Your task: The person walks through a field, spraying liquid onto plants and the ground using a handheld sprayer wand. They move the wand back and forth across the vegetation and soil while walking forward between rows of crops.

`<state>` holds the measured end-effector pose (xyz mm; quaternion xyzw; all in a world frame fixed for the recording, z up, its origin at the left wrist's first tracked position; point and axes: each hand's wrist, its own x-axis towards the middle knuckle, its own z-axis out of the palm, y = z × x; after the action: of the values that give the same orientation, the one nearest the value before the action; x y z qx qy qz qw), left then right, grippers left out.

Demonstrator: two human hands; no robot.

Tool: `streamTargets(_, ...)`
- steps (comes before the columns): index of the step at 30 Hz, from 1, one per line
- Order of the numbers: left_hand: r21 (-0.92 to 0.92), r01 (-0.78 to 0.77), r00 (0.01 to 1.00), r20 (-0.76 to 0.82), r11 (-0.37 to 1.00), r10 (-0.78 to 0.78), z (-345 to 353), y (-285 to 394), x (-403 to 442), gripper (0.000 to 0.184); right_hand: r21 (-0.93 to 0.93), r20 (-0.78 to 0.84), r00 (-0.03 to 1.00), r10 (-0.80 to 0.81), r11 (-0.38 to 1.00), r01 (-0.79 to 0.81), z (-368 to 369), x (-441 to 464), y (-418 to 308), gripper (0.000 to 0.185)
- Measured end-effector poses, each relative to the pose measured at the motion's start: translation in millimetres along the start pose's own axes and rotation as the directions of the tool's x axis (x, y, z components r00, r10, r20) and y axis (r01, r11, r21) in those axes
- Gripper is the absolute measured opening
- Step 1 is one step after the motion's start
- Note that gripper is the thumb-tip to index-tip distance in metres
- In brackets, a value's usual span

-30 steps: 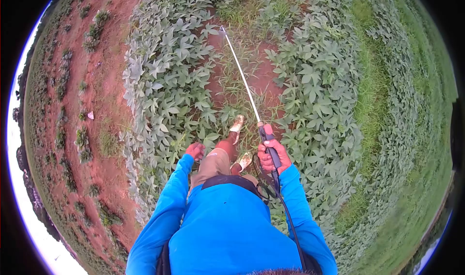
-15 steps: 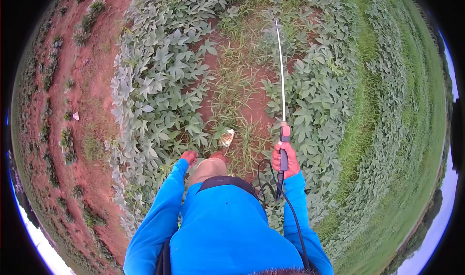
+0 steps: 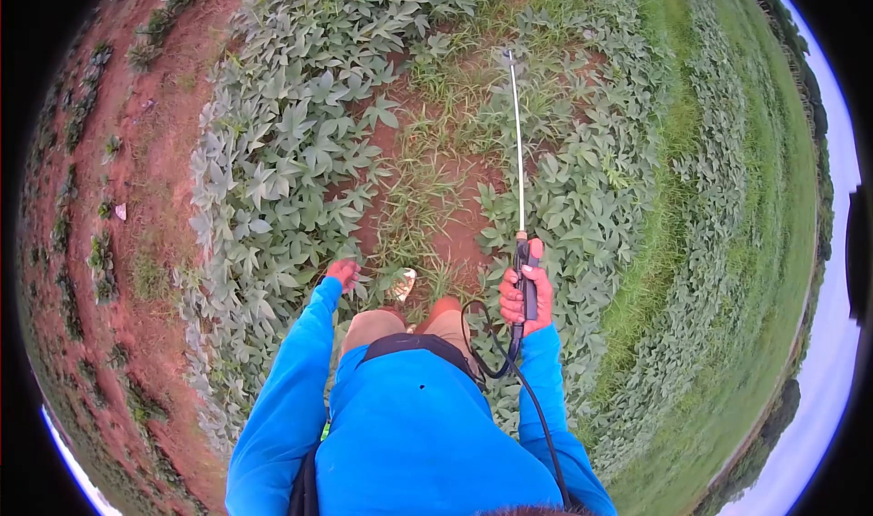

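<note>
Your right hand [image 3: 543, 300] is closed around the dark grey, plastic-looking handle [image 3: 529, 302] of a long, thin wand; the fingers bend round one side, and the thumb lies near its upper part. Your left hand [image 3: 343, 273] is half open, its fingers loosely bent, and I see nothing in it. It is nearest to the leaves left of the red soil path [image 3: 462, 230], which is my landmark.

The wand, I judge, is rather light but long, so its far end may swing when your wrist turns. The pale rod [image 3: 519, 143] seems stiff, and a hard knock could perhaps bend it. The handle is the good place to take hold, because it is thick and shaped for the palm; the smooth rod could be slippery if it is wet. The black, flexible hose [image 3: 542, 416] should bend easily, but it may pull a little at the handle.

The handle is at the right side of the soil path, near its lower part. From there the rod, straight and whitish, with a tan collar [image 3: 521, 235] at its base, points forward to a small tip [image 3: 510, 54] beyond the path's bare middle. The hose makes a loop near your waist.

Farther out, broad-leaved green plants [image 3: 309, 143] border the path on both sides, and a pale, stained shoe [image 3: 404, 284] is at its lower left.
</note>
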<state>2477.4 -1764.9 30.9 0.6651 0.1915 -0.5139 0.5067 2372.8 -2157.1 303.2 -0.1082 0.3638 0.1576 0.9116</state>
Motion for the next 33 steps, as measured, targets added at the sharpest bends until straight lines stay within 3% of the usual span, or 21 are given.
streamTargets(2,-0.029,-0.033,0.999,0.040,0.999,0.035,-4,-12,-1,0.030,0.018,0.077,0.993,0.091,0.996,-0.093,6,12,-5,0.027)
streamTargets(4,0.045,0.099,0.995,-0.027,0.994,-0.098,-2,-16,-5,0.027,0.049,0.115,0.986,0.118,0.991,-0.124,15,22,-9,0.028)
streamTargets(6,0.087,0.118,0.992,-0.049,0.989,-0.114,-2,-18,-11,0.026,0.106,0.211,0.959,0.188,0.971,-0.213,21,32,-15,0.028)
streamTargets(13,0.082,0.217,0.974,-0.083,0.973,-0.210,2,1,0,0.026,0.129,0.404,0.890,0.214,0.949,-0.287,33,73,-51,0.031)
streamTargets(15,0.054,0.177,0.982,-0.078,0.983,-0.173,6,19,8,0.026,0.133,0.446,0.872,0.202,0.948,-0.288,36,82,-66,0.030)
streamTargets(18,0.003,0.177,0.979,-0.106,0.984,-0.176,12,53,28,0.024,0.063,0.335,0.927,0.167,0.978,-0.199,48,90,-98,0.026)
streamTargets(21,0.009,0.064,0.997,-0.054,0.998,-0.063,19,92,44,0.026,-0.032,0.137,0.987,0.083,0.996,-0.080,59,86,-125,0.023)
streamTargets(22,0.024,0.067,0.996,-0.059,0.997,-0.066,22,107,49,0.026,-0.018,0.144,0.986,0.079,0.997,-0.077,60,84,-131,0.023)
streamTargets(24,0.094,0.068,0.997,-0.031,0.993,-0.065,29,143,68,0.029,-0.043,-0.007,1.000,0.027,0.999,-0.027,61,81,-144,0.024)
streamTargets(25,0.057,-0.005,1.000,0.027,0.998,0.004,32,157,74,0.030,-0.039,-0.054,0.999,-0.002,0.999,0.000,64,77,-149,0.022)
streamTargets(29,0.114,-0.025,0.999,0.027,0.993,0.022,53,224,102,0.031,-0.094,-0.229,0.961,-0.156,0.986,0.138,63,64,-171,0.023)
streamTargets(33,0.138,-0.001,1.000,0.015,0.990,-0.001,76,281,124,0.033,-0.140,-0.303,0.913,-0.273,0.961,0.240,70,60,-197,0.023)
